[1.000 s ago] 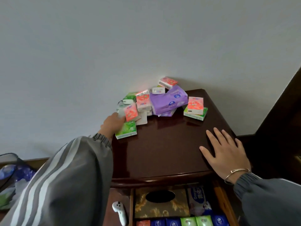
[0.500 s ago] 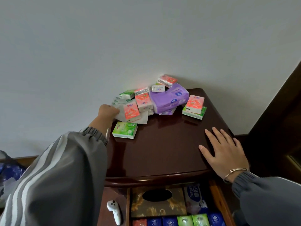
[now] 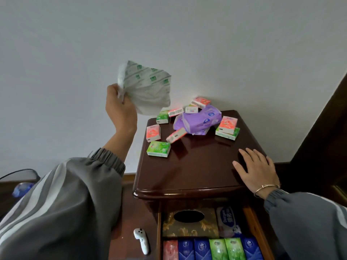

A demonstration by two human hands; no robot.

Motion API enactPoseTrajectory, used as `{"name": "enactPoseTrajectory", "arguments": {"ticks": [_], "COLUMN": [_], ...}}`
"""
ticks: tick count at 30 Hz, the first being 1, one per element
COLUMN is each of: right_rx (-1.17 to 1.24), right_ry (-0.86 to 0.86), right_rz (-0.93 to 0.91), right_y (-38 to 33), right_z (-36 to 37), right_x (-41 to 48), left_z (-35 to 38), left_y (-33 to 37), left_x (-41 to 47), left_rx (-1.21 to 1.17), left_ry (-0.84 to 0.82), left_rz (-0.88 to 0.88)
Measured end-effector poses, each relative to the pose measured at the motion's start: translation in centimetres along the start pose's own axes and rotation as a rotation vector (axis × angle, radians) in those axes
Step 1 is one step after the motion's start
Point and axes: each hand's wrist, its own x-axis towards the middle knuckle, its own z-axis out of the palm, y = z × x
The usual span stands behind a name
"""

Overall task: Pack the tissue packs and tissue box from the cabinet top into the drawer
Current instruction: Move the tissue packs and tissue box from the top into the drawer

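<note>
Plainly the cabinet top is far from cleared, with the open drawer below it already part filled. Its largest remaining piece is the purple tissue pack, ringed by small packs. Raised left of them, the left hand pinches a limp white pack, possibly half empty; next it must come down into the drawer. Fingers spread, the right hand rests flat, gripping nothing.

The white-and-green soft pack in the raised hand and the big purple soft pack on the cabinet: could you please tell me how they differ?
The white soft tissue pack with green print is held aloft by one end in the left hand; the purple soft tissue pack lies on the dark wooden cabinet top. The white one hangs free, while small packs rest on the purple one. Both are soft plastic-wrapped packs.
</note>
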Motion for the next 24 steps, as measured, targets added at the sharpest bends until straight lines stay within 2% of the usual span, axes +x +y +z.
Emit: {"name": "enactPoseTrajectory", "arguments": {"ticks": [2,3,5,7,8,10,11,13,16,18,20,24], "right_rx": [0.181,0.351,0.849,1.302,1.406,1.352,1.272,1.153,1.174,1.216,1.173,1.046], "right_ry": [0.079,0.124,0.121,-0.060,-0.184,-0.352,-0.379,-0.320,-0.101,0.014,0.033,0.040], "right_rz": [-0.006,0.015,0.065,0.037,0.008,-0.066,-0.094,-0.093,0.080,0.205,0.260,0.291], "right_y": [-0.1,-0.2,-0.9,-2.4,-3.1,-4.2,-4.3,-4.0,-2.4,-1.2,-0.4,0.3], "right_z": [-0.7,-1.3,-3.6,-6.1,-6.9,-7.8,-7.8,-7.6,-6.8,-6.0,-4.7,-2.5], "right_x": [-0.3,-0.4,-0.9,-2.4,-3.2,-4.6,-5.0,-5.1,-4.1,-3.1,-2.2,-1.0], "left_z": [-1.1,-1.5,-2.2,-2.4,-2.4,-1.9,-1.6,-0.9,-0.2,0.0,0.1,1.1], "left_y": [1.2,1.5,1.9,2.4,2.7,3.2,3.3,3.1,1.5,-0.3,-2.5,-5.8], "left_x": [-2.0,-3.2,-6.1,-9.3,-10.9,-13.4,-14.3,-15.2,-14.9,-13.7,-12.4,-11.1], "left_rx": [-0.044,-0.049,-0.068,-0.068,-0.070,-0.085,-0.089,-0.078,-0.057,0.090,0.331,0.624], "left_ry": [-0.129,-0.243,-0.537,-0.783,-0.855,-0.919,-0.934,-0.999,-1.078,-0.982,-0.879,-0.871], "left_rz": [-0.075,-0.128,-0.246,-0.298,-0.300,-0.293,-0.296,-0.319,-0.353,-0.264,-0.104,0.031]}}
